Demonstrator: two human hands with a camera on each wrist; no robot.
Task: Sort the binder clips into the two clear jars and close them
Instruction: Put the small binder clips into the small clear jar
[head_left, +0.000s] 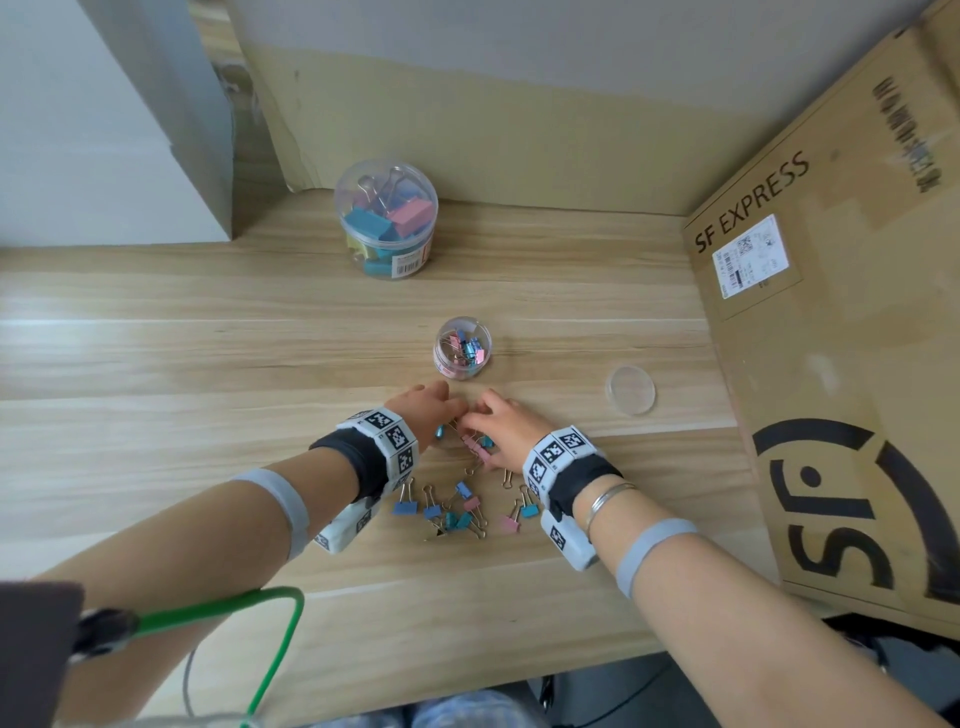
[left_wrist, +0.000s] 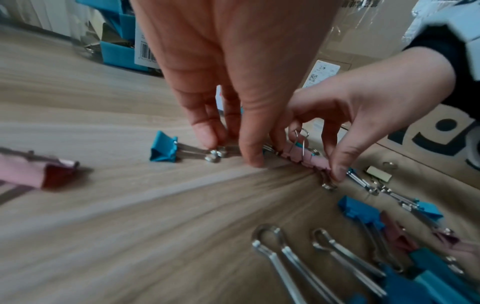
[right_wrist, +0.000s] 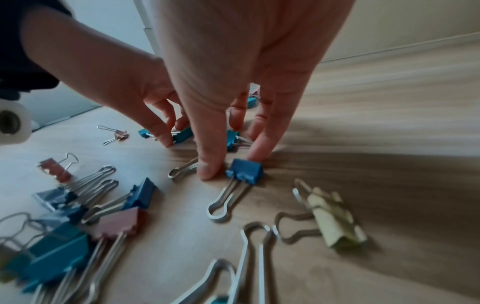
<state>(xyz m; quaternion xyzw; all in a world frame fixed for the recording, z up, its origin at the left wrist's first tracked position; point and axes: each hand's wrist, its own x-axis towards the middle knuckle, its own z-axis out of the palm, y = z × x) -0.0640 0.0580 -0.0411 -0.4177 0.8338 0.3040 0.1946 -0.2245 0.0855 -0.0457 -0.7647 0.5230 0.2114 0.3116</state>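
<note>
Two clear jars (head_left: 385, 218) on the table (head_left: 156, 332); one loose lid (head_left: 629, 389) right of the small jar (head_left: 462, 348). Left hand (head_left: 423, 408) fingertips curled onto a teal clip (left_wrist: 164, 149); right hand (head_left: 501, 423) pinching a blue clip (right_wrist: 245, 170). Roughly ten clips (head_left: 452, 512) near both hands.

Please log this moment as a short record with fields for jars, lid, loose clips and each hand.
large jar: holds big clips, far side of table
small jar: open, partly filled with small clips
lid: lying right of small jar
loose clips: scattered near the wrists
left hand: fingertips down among clips
right hand: fingertips pinching clips
</note>
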